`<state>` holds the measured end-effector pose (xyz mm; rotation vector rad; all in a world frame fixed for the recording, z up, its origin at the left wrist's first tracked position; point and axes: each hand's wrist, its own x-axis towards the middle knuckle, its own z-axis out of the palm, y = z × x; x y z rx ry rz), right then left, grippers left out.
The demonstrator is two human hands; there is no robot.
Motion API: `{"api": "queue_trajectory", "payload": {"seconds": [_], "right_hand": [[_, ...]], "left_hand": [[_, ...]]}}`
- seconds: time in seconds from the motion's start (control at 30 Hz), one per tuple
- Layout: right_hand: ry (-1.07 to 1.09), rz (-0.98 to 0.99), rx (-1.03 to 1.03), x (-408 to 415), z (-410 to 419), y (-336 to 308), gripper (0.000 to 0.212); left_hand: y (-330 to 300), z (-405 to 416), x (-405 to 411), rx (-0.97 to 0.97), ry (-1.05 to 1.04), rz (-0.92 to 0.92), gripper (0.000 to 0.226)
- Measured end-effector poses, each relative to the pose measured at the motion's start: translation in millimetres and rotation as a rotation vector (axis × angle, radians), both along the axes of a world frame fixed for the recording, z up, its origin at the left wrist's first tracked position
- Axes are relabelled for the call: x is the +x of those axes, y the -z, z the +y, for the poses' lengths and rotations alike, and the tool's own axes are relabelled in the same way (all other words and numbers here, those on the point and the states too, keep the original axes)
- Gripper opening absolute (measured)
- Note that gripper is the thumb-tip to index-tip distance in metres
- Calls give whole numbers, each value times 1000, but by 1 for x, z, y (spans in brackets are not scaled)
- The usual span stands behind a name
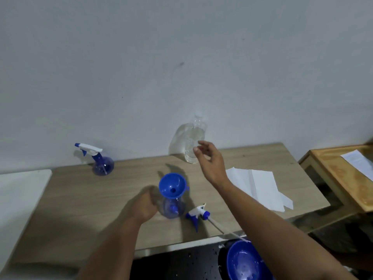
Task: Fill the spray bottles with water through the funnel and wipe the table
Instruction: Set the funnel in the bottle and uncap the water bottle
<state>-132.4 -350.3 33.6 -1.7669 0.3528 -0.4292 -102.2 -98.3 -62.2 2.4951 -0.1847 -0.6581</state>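
No brand, label or legible writing shows on any item. The wood-grain laminate bench point(80, 199) carries a round translucent blue spray bottle point(171, 209) with a blue plastic funnel point(172, 185) seated in its neck. The left hand point(144, 207) sits against that bottle's side, blurred; its fingers' grip cannot be told. The right hand point(211, 158) hovers with fingers loosely spread, holding nothing, just before a clear ribbed water bottle point(193, 138) with white cap. A detached trigger head point(198, 215) lies beside the funnelled bottle. A second, assembled spray bottle point(101, 161) stands far left. Folded white paper towels point(260, 188) lie right.
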Motion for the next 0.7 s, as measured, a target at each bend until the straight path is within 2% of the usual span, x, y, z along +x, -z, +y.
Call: {"api": "queue_trajectory", "payload": {"seconds": [0.07, 0.17, 0.23, 0.3, 0.4, 0.53, 0.7], "right_hand": [[75, -13, -95, 27, -21, -18, 33], [95, 78, -215, 66, -46, -48, 48], [48, 156, -289, 91, -57, -63, 59], [-20, 209, -383, 112, -62, -67, 64], [-84, 233, -456, 134, -66, -58, 54], [-47, 155, -404, 130, -70, -41, 39], [-12, 116, -416, 97, -80, -34, 34]], "left_hand": [[-17, -7, 32, -19, -79, -42, 64], [-60, -48, 73, -236, -160, -116, 61], [-80, -84, 98, -377, -160, -131, 68], [-98, -119, 114, -439, -86, -125, 82], [-108, -162, 129, -452, 45, -116, 95], [-106, -190, 136, -449, 46, -137, 107], [-106, -203, 127, -430, 99, -177, 84]]}}
